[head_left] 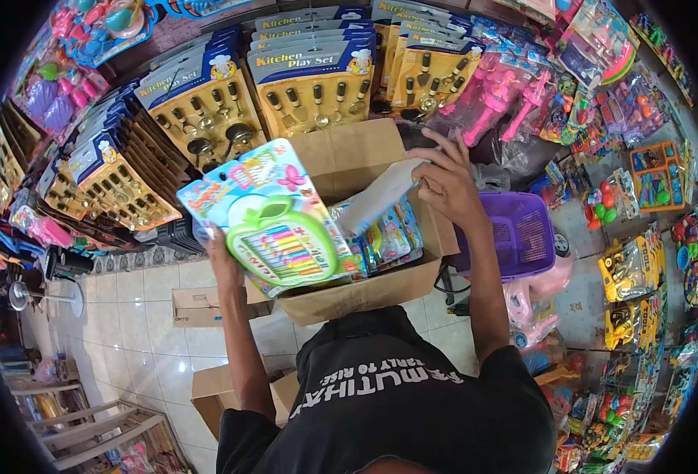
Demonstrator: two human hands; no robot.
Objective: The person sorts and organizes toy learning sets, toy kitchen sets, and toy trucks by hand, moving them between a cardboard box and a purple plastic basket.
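My left hand (223,259) grips the left edge of a carded toy pack (289,180) with a green apple-shaped toy (282,246) on its front. The pack is tilted over the left side of an open cardboard box (364,299). Above the box's right side, my right hand (448,180) pinches a white card (382,194), seen at a slant; what is on its other face is hidden. Inside the box lie several colourful toy packs (396,239), partly covered by the two held pieces.
Kitchen play sets (313,79) on yellow cards hang in rows ahead. A purple basket (515,237) stands right of the box. Toy packs (633,268) hang along the right. A flattened carton (199,306) lies on the tiled floor, with another cardboard box (216,391) nearer my body.
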